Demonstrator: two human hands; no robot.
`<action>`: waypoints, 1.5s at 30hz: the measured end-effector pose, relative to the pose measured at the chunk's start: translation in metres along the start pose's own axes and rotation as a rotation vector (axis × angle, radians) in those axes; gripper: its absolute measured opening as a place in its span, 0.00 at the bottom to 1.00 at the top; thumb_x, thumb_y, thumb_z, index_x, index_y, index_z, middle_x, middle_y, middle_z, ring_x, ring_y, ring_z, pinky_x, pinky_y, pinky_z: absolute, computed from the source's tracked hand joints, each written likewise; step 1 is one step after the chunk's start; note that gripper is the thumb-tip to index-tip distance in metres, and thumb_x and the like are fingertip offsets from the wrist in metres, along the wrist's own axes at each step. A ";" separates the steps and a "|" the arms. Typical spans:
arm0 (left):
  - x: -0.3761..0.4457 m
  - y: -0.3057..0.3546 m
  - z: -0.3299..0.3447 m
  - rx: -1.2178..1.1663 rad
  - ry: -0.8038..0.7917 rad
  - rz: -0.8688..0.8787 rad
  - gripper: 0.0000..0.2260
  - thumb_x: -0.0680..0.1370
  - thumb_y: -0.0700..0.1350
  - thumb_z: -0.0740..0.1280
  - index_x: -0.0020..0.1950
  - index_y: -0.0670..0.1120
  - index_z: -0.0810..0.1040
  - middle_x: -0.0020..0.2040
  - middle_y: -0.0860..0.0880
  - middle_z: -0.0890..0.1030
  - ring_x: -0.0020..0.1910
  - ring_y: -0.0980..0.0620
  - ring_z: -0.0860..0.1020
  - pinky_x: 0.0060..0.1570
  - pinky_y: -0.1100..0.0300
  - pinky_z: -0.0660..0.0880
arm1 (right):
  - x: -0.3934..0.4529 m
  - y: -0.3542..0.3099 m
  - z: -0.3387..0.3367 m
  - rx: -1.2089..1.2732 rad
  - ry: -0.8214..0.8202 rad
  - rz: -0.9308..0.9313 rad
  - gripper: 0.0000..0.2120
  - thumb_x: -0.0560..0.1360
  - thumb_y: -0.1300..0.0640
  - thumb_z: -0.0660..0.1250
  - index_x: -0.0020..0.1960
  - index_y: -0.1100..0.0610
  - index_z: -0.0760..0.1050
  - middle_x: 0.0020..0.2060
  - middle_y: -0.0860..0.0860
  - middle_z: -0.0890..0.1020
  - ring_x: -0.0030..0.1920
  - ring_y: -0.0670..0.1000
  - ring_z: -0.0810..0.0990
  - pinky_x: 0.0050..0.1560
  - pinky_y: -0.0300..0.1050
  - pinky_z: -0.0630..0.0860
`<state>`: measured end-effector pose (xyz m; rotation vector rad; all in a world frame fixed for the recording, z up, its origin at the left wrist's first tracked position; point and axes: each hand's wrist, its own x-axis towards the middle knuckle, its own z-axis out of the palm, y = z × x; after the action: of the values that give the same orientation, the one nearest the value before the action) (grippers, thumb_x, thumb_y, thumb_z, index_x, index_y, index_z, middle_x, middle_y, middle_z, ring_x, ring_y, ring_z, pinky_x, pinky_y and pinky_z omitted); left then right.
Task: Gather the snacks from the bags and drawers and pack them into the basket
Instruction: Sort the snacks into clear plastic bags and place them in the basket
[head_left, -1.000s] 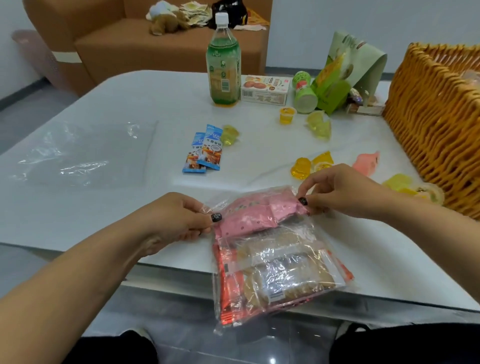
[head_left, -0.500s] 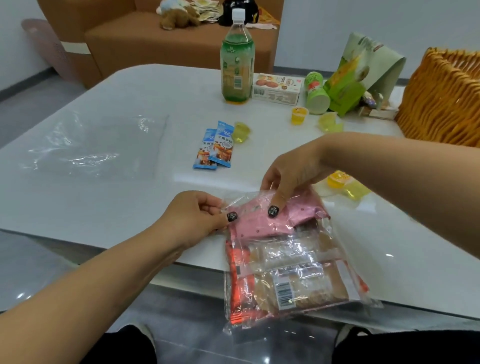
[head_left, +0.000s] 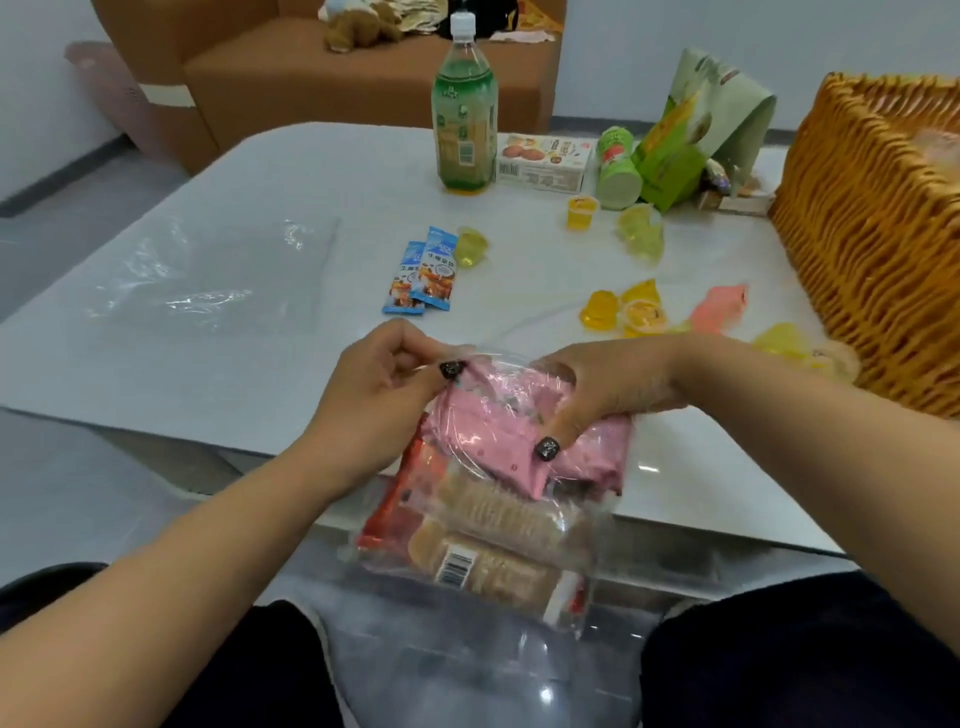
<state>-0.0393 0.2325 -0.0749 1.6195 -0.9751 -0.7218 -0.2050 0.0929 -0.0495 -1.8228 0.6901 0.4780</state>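
Observation:
A clear plastic bag (head_left: 498, 525) of wrapped biscuits hangs over the near table edge. My left hand (head_left: 387, 384) pinches the bag's open top at its left corner. My right hand (head_left: 602, 387) reaches into the bag's mouth and grips a pink snack packet (head_left: 493, 441) inside. Orange and brown packets lie lower in the bag. The woven orange basket (head_left: 878, 249) stands at the right of the table. Loose yellow jelly cups (head_left: 623, 312), a pink packet (head_left: 719, 309) and two blue sachets (head_left: 426, 273) lie on the white table (head_left: 260, 364).
At the back stand a green drink bottle (head_left: 464, 111), a biscuit box (head_left: 543, 162), a green tube can (head_left: 618, 169) and a green paper bag (head_left: 701, 122). An empty clear bag (head_left: 208, 275) lies flat at left. A brown sofa (head_left: 337, 73) is behind the table.
My right hand went from pinching the bag's top edge to reaching inside and gripping the pink packet. The bag's mouth is now pulled open. My left hand kept its pinch.

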 end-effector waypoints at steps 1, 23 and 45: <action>-0.004 0.008 0.001 -0.011 -0.016 0.024 0.08 0.76 0.34 0.70 0.41 0.47 0.78 0.42 0.50 0.85 0.44 0.54 0.83 0.47 0.61 0.79 | -0.010 0.004 0.007 0.050 -0.030 -0.035 0.25 0.63 0.61 0.79 0.57 0.58 0.75 0.47 0.49 0.85 0.49 0.51 0.83 0.53 0.48 0.80; 0.021 0.203 0.158 -0.245 0.016 0.339 0.21 0.75 0.34 0.71 0.62 0.48 0.68 0.59 0.50 0.79 0.62 0.55 0.77 0.65 0.54 0.74 | -0.255 0.040 -0.074 0.240 0.978 -0.264 0.20 0.67 0.69 0.74 0.54 0.54 0.74 0.45 0.49 0.83 0.41 0.44 0.85 0.38 0.33 0.79; 0.019 0.199 0.352 0.361 -0.395 0.380 0.24 0.76 0.35 0.66 0.71 0.41 0.65 0.68 0.46 0.66 0.69 0.42 0.66 0.65 0.52 0.70 | -0.284 0.148 -0.172 -0.373 1.218 0.686 0.17 0.66 0.60 0.76 0.49 0.66 0.74 0.35 0.60 0.77 0.32 0.58 0.76 0.27 0.41 0.70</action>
<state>-0.3732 0.0289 0.0284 1.5513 -1.7274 -0.6354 -0.5166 -0.0411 0.0803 -2.0944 2.2058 -0.1774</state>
